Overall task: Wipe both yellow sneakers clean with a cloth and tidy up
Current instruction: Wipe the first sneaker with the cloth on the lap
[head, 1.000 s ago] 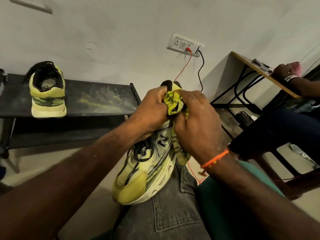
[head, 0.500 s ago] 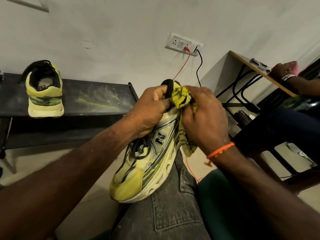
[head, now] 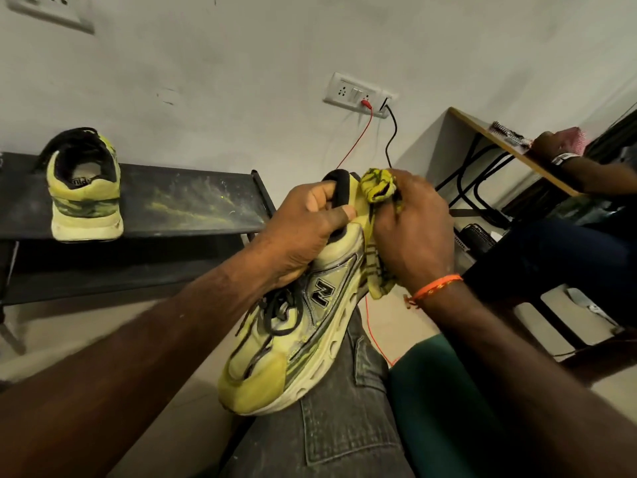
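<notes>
A yellow sneaker [head: 293,343] with black laces rests toe-down on my right thigh, heel raised toward the wall. My left hand [head: 303,232] grips it around the black collar at the heel. My right hand [head: 410,232] holds a yellow cloth with black stripes [head: 377,188] bunched against the sneaker's heel and outer side; a tail of the cloth hangs below the palm. The second yellow sneaker [head: 86,198] stands alone on a dark low bench [head: 193,205] at the left, heel toward me.
The bench top shows yellow smears. A wall socket [head: 358,94] holds a red and a black cable that hang down behind the sneaker. To the right another person sits at a wooden desk [head: 510,150]. A green seat [head: 448,408] is under me.
My right hand with the cloth has shifted up and to the right along the sneaker's heel. The left hand keeps its hold on the collar. The view has tilted slightly.
</notes>
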